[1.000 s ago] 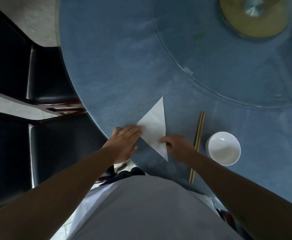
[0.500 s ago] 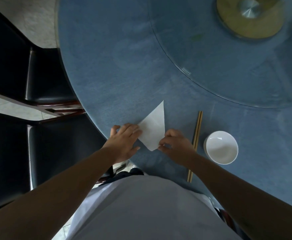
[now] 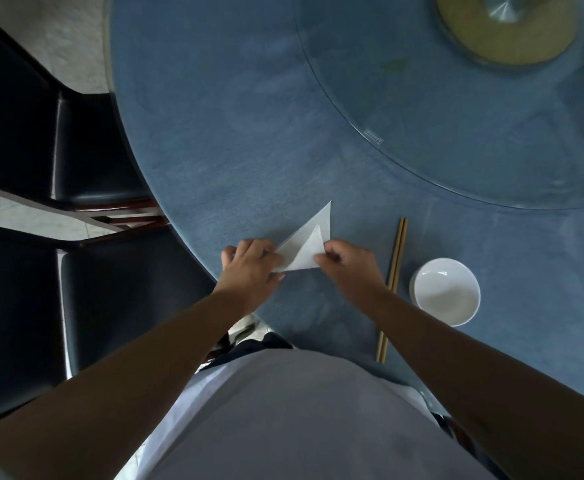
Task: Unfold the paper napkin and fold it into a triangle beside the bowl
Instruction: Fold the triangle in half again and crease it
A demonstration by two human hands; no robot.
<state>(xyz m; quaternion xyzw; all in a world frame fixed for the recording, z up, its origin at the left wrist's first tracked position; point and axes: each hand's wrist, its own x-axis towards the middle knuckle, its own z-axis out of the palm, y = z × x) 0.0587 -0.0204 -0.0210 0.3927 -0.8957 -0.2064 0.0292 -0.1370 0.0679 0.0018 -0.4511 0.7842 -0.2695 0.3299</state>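
A white paper napkin (image 3: 306,247) lies as a triangle on the blue table, its near corner turned up over the far part, its far tip pointing away from me. My left hand (image 3: 250,268) lies flat on the napkin's left corner, fingers together. My right hand (image 3: 347,263) pinches the folded-over right edge between thumb and fingers. A white bowl (image 3: 444,291), empty, stands to the right of my right wrist, beyond a pair of chopsticks.
Wooden chopsticks (image 3: 395,268) lie between napkin and bowl, partly under my right forearm. A glass turntable (image 3: 456,150) with a brass hub (image 3: 503,26) covers the far right. Two black chairs (image 3: 86,147) stand left of the round table edge (image 3: 186,233).
My right hand lifted the napkin's near corner and folded it away from me over the far part. The triangle is smaller now. My left hand stayed on the left corner.
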